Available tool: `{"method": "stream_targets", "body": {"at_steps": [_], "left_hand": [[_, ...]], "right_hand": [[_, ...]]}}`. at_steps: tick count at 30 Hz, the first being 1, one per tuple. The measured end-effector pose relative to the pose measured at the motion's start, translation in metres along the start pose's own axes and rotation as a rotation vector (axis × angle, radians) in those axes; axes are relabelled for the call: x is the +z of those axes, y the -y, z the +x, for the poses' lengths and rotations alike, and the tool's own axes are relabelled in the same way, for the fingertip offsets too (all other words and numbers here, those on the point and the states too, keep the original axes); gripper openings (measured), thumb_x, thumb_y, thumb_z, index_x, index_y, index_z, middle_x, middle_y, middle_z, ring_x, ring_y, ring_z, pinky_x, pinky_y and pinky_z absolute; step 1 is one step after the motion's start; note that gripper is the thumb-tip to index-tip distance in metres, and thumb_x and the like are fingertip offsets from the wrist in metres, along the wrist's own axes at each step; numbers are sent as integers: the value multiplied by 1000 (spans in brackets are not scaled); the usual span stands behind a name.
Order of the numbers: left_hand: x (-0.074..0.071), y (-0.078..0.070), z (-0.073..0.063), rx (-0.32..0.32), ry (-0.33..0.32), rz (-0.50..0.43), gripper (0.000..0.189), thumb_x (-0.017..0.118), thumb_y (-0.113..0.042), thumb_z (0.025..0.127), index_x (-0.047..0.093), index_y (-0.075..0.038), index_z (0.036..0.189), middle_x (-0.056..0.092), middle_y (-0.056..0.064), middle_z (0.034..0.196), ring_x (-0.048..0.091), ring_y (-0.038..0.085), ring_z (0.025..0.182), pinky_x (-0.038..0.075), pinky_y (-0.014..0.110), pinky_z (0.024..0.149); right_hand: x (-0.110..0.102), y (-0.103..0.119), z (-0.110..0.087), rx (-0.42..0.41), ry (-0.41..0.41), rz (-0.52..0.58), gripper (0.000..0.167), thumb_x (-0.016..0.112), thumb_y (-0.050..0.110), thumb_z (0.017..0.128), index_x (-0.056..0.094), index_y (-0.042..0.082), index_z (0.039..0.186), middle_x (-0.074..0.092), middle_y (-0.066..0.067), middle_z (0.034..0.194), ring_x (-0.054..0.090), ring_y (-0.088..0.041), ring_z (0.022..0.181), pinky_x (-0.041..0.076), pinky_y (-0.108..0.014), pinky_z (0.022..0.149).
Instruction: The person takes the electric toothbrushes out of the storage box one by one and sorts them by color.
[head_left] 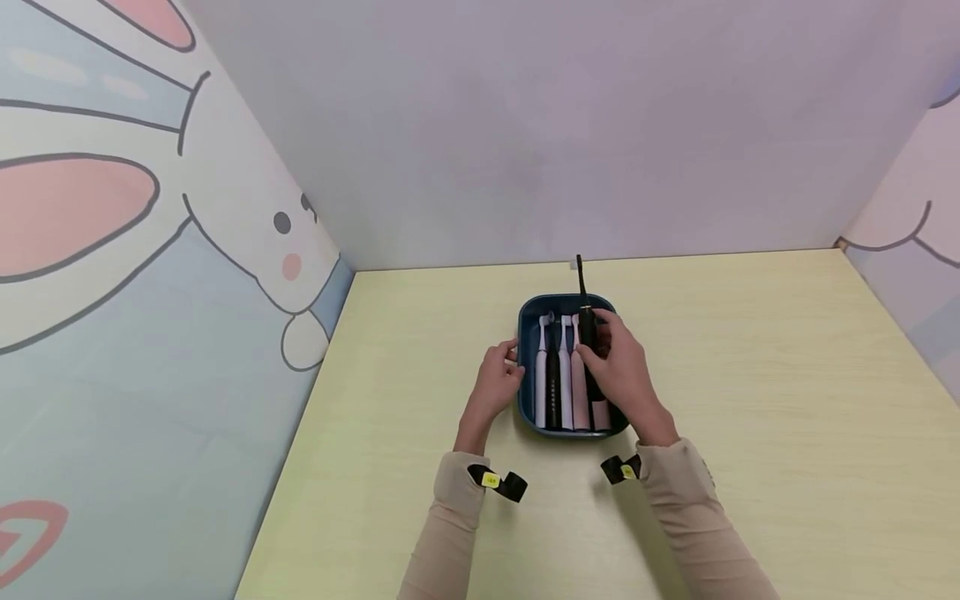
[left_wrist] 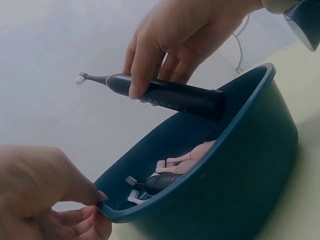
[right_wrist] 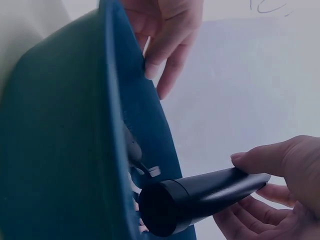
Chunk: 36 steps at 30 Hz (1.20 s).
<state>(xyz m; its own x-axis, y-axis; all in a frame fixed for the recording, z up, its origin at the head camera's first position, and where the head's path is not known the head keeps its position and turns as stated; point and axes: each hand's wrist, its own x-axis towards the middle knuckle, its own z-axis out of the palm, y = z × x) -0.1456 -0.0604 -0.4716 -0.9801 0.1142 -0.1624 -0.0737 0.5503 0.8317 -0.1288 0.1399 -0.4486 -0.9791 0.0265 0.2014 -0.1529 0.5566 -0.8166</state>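
A dark blue plastic bin [head_left: 572, 434] stands on the table with several electric toothbrushes lying side by side in it: white ones [head_left: 541, 387], a black one [head_left: 553, 387] and pink ones [head_left: 580, 392]. Between thumb and fingers, my right hand [head_left: 621, 362] grips another black electric toothbrush [left_wrist: 187, 97] by its handle. Its brush head points away from me, and its base [right_wrist: 159, 207] is over the bin's right part. My left hand [head_left: 498, 379] pinches the bin's left rim, thumb on the edge and fingers outside.
The pale wood-look table [head_left: 405, 500] reaches a plain light wall [head_left: 562, 142] at the back. A wall with a cartoon rabbit [head_left: 247, 233] borders the left side, and another printed wall [head_left: 907, 217] the right. Both wrists carry small black cameras.
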Motion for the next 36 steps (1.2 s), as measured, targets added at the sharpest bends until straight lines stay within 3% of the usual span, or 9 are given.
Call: {"method": "stream_targets", "body": {"at_steps": [15,24,36], "left_hand": [[0,0,3,15,-3,9,49,54,-3,93,44,-5,141,50,12,112,54,17,87,46,27,72],[-2,1,5,16,-10,16,49,54,-3,93,44,-5,141,50,12,111,54,17,87,47,29,73],[-3,2,3,3,-10,8,49,55,-3,93,44,-5,141,50,12,110,53,17,86,46,28,72]], "right_hand": [[-4,1,12,-64,-101,83,57,64,3,88,39,3,140,59,-22,109,62,-36,97,52,-51,83],[-7,-2,19,-85,-148,86,56,66,8,89,40,6,139,60,-22,110,64,-36,92,53,-52,81],[-22,-3,27,-142,-231,172,55,64,3,88,41,6,139,57,-22,118,60,-34,105,49,-51,89]]}}
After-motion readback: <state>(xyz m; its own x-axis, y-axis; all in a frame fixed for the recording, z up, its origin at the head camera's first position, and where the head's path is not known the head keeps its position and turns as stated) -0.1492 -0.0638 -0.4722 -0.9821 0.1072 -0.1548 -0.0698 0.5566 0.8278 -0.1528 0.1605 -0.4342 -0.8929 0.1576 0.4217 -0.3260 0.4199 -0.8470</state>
